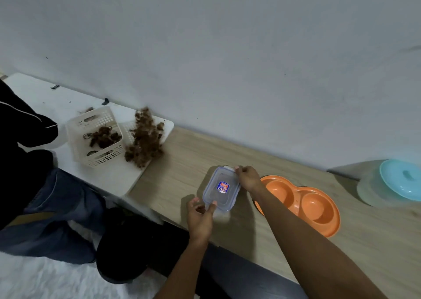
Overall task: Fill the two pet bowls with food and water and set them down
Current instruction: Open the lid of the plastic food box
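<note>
1. Barely started — both wells of the orange bowl (pixel 303 201) look empty; it sits on the desk (pixel 186 155), just right of the box (pixel 221 188).
2. My left hand (pixel 200 216) pinches the box's near edge, right hand (pixel 248 178) grips the far clip.
3. Left: open it, fill food, then water.

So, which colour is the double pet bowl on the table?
Orange: the double pet bowl shows clearly in the head view.

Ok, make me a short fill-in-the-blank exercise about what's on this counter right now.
1. The double pet bowl is coloured ____.
2. Both hands, left hand and right hand, touch the clear ____ with the sticker on its lid.
3. The white basket lies to the ____ of the container.

Missing: orange; container; left
</note>
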